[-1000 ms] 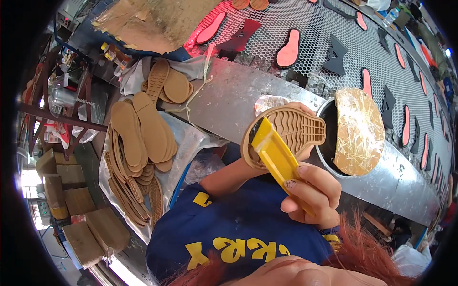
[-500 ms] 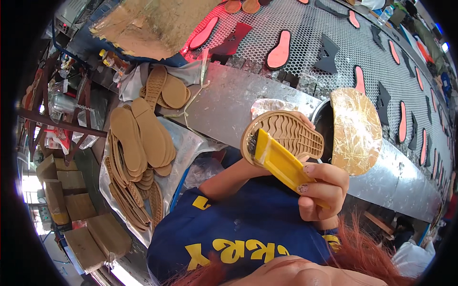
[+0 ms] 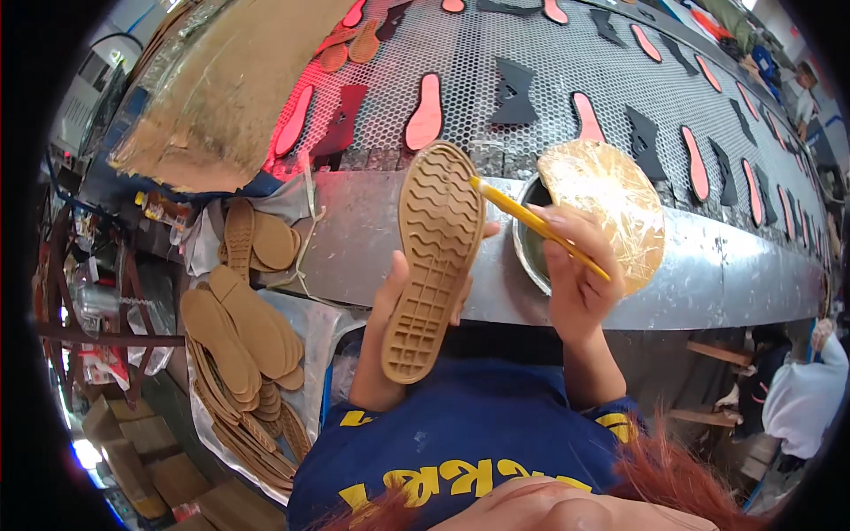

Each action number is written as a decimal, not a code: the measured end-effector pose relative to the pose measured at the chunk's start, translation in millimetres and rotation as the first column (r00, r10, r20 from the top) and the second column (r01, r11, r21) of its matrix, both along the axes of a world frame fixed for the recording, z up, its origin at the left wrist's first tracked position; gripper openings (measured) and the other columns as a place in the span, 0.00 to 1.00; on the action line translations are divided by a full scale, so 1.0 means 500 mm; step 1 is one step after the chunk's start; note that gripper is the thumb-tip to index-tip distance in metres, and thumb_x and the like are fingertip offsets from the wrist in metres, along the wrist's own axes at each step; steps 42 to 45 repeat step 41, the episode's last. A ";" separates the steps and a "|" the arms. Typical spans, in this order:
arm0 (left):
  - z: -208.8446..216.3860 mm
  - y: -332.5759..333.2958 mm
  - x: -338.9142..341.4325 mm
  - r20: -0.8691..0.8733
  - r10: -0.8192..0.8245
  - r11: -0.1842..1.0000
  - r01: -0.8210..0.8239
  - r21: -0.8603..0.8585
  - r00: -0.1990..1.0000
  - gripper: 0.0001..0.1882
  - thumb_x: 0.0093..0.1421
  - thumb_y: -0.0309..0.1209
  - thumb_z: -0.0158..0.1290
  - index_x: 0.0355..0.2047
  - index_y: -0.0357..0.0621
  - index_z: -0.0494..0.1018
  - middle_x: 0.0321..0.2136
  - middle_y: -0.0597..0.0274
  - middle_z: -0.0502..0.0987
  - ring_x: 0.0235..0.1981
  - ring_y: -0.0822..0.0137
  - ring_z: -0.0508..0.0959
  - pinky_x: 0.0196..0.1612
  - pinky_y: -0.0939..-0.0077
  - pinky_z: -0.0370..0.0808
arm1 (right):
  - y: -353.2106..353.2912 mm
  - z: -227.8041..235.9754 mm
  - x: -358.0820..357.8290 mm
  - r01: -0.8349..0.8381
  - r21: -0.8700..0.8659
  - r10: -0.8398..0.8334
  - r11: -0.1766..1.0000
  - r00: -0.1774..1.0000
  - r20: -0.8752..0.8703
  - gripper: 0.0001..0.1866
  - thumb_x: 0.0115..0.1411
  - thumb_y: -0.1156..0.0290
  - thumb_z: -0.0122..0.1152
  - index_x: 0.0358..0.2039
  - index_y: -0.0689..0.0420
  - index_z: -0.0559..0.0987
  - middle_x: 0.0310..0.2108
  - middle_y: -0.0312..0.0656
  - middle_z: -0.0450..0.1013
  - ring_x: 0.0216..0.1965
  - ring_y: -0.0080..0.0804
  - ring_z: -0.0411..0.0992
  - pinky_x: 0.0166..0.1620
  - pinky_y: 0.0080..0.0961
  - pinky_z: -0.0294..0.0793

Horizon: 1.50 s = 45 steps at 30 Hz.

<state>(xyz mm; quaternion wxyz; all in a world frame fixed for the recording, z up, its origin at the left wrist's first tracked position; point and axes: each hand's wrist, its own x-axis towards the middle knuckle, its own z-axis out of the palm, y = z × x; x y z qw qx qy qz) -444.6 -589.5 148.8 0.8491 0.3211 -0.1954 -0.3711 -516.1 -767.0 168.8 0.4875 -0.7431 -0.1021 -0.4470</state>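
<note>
A tan shoe sole [image 3: 431, 257] stands nearly lengthwise in front of me, its wavy and gridded tread facing up. My left hand [image 3: 387, 296] grips it from beneath, with the thumb along the left edge and fingertips showing at the right edge. In my right hand [image 3: 580, 274] is a yellow brush [image 3: 540, 227], pinched between thumb and fingers and seen edge-on. Its tip meets the sole's upper right edge; the bristles are hidden at this angle. Just left of the right hand sits a round pot [image 3: 534, 252], partly covered by a tape-wrapped tan board [image 3: 611, 208].
A metal ledge [image 3: 726, 265] runs along a mesh conveyor [image 3: 567, 53] carrying pink-topped insoles [image 3: 425, 115] and black cut pieces [image 3: 513, 93]. Stacked tan soles [image 3: 235, 341] lie on plastic at the left. Cardboard boxes [image 3: 177, 478] stand lower left, a worn board [image 3: 239, 88] upper left.
The sole has turned from lying crosswise to nearly lengthwise. The brush has swung from flat over one end to edge-on at the sole's right edge. The whole view has shifted.
</note>
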 end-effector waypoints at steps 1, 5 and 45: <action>0.000 0.000 -0.002 -0.020 -0.045 0.999 0.045 0.015 0.999 0.47 0.62 0.66 0.30 0.63 0.33 0.52 0.58 0.36 0.62 0.16 0.68 0.68 0.19 0.81 0.69 | -0.010 0.003 0.015 0.012 -0.042 -0.010 0.999 0.999 0.049 0.11 0.56 0.85 0.54 0.41 0.63 0.74 0.41 0.51 0.75 0.42 0.42 0.73 0.49 0.34 0.70; -0.031 0.022 -0.011 -0.267 -0.089 0.981 0.131 0.144 0.959 0.47 0.61 0.66 0.29 0.64 0.35 0.51 0.61 0.32 0.56 0.17 0.67 0.69 0.18 0.79 0.69 | 0.000 -0.018 0.037 0.116 -0.292 -0.090 0.949 0.991 0.104 0.16 0.47 0.84 0.59 0.39 0.61 0.77 0.39 0.46 0.77 0.33 0.41 0.74 0.39 0.33 0.71; 0.081 -0.243 0.436 0.133 0.465 0.880 -0.473 0.040 0.875 0.38 0.62 0.63 0.36 0.55 0.40 0.61 0.44 0.48 0.75 0.41 0.58 0.79 0.46 0.61 0.77 | 0.003 -0.007 -0.078 -0.130 0.508 -0.032 0.852 0.954 0.299 0.13 0.63 0.71 0.55 0.47 0.59 0.68 0.45 0.41 0.66 0.50 0.33 0.67 0.57 0.35 0.64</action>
